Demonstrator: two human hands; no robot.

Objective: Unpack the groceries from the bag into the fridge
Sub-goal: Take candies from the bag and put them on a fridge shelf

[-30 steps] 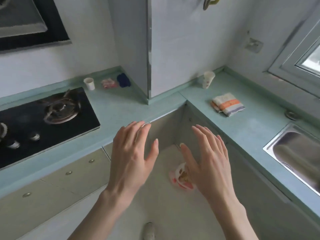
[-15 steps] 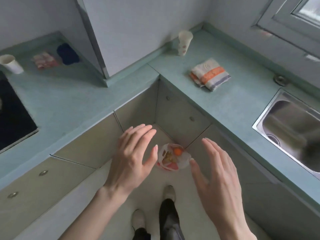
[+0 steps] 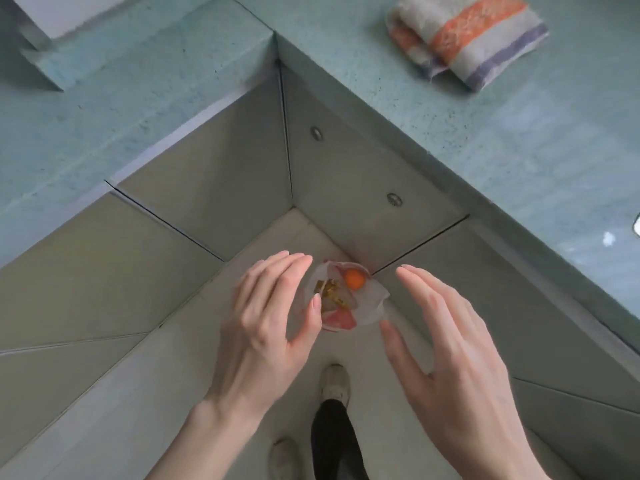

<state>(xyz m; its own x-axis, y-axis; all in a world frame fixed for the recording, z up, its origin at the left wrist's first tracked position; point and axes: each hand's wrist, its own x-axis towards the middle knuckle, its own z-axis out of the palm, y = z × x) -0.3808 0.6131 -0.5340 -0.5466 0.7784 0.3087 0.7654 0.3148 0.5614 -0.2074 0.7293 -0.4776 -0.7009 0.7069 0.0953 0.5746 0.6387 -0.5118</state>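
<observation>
A white and red plastic grocery bag [image 3: 360, 306] stands open on the floor in the corner where two cabinet runs meet. Inside it I see an orange fruit [image 3: 355, 279] and some yellowish items [image 3: 330, 292]. My left hand [image 3: 266, 323] hovers just left of the bag, fingers spread, holding nothing. My right hand [image 3: 450, 344] hovers to the right of the bag, also spread and holding nothing. Both hands are well above the bag. No fridge is in view.
Teal countertops [image 3: 138, 109] run along both sides of the corner, with beige cabinet doors [image 3: 214, 188] below. A folded striped towel [image 3: 467, 39] lies on the right counter. My shoes [image 3: 334, 384] and a dark trouser leg [image 3: 337, 441] stand on the pale floor.
The view has tilted down from the stove and counters toward the floor corner. The bag now shows fully between my hands, which have dropped toward it and stayed apart.
</observation>
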